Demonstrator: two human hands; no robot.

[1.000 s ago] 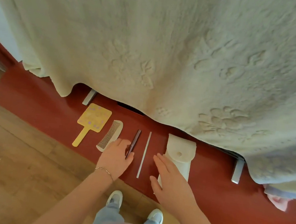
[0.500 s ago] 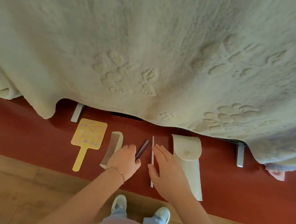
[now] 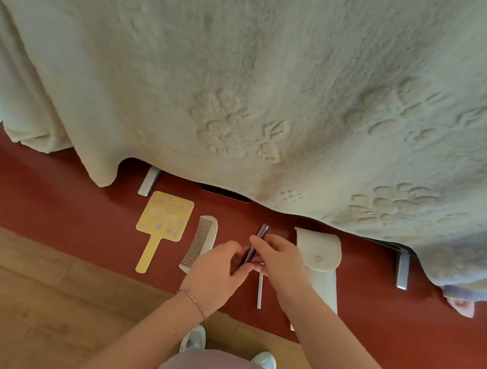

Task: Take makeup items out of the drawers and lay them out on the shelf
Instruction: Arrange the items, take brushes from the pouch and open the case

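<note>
On the dark red shelf (image 3: pixel 62 213) lie a yellow hand mirror (image 3: pixel 162 223), a white comb (image 3: pixel 202 241), a dark slim pencil-like stick (image 3: pixel 258 240), a thin silver stick (image 3: pixel 260 290) and a cream pouch (image 3: pixel 319 256). My left hand (image 3: pixel 217 270) and my right hand (image 3: pixel 283 262) meet over the dark stick, with fingers of both pinched on it. The right hand hides the upper half of the silver stick.
A pale embossed blanket (image 3: pixel 265 79) hangs over the back of the shelf. Metal handles (image 3: pixel 149 181) (image 3: pixel 402 272) show under its hem at left and right. Wooden floor (image 3: pixel 5 292) and my shoes (image 3: pixel 194 337) lie below the shelf's front edge.
My right hand has moved left from beside the pouch onto the dark stick, joining my left hand there. The view has shifted too.
</note>
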